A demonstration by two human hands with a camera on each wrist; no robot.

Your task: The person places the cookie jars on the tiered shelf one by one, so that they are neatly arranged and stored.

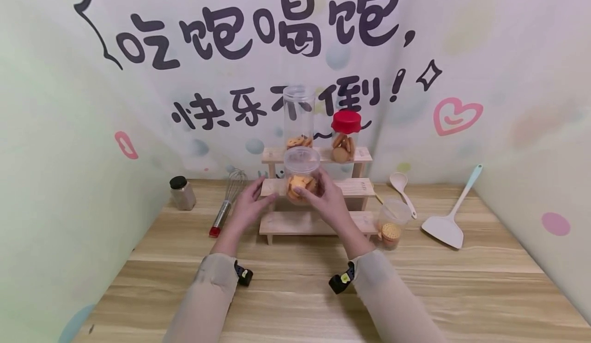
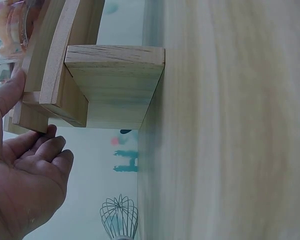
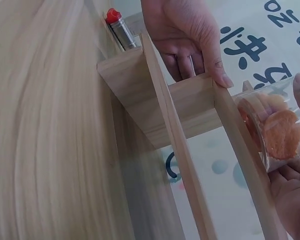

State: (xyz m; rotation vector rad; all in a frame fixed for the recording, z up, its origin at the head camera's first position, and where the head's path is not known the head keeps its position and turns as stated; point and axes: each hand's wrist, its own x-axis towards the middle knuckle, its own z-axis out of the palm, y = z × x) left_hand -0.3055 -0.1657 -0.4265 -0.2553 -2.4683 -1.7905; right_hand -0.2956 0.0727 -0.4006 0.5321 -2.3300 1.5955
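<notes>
The right hand (image 1: 331, 203) grips a clear jar of cookies (image 1: 302, 167) with a translucent lid, thumb across its front. This jar is at the middle tier of a wooden three-tier rack (image 1: 314, 223); whether its base touches the board cannot be told. At the left end of that tier, the left hand (image 1: 249, 208) holds the board's edge. In the right wrist view the left hand's thumb (image 3: 214, 62) lies on the board end, other fingers behind it. The left wrist view shows the left hand (image 2: 32, 185) with curled fingers beside the rack (image 2: 115, 85).
On the top tier stand a tall clear jar (image 1: 298, 120) and a red-lidded cookie jar (image 1: 346, 122). Left of the rack are a whisk (image 1: 224, 210) and a black-lidded jar (image 1: 183, 197). To its right are an open cookie cup (image 1: 390, 233), a spoon (image 1: 406, 194) and a white spatula (image 1: 445, 227).
</notes>
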